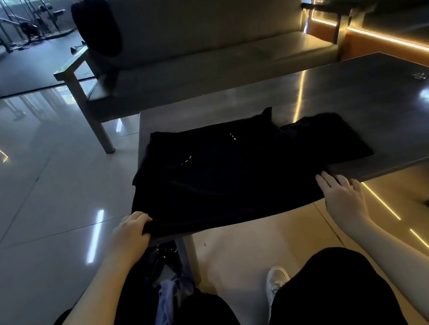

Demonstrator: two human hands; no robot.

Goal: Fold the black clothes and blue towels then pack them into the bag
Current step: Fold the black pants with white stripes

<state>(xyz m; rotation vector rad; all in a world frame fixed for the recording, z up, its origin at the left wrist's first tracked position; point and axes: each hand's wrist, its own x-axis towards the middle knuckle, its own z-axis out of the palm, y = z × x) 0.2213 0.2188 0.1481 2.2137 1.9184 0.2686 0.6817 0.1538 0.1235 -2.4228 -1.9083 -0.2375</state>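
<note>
The left hand (pixel 130 230) pinches the near left corner of the black garment (pixel 225 171) spread on the tabletop (pixel 377 115); the right hand (pixel 343 195) lies flat and open at its near right edge.

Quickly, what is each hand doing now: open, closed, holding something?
Left hand: closed on the black garment's near edge.
Right hand: open, flat at the garment's near right corner.

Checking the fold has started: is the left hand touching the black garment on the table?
Touching. The head view shows the left hand with fingers curled over the near corner of the black garment, gripping the hem at the table edge.
</note>
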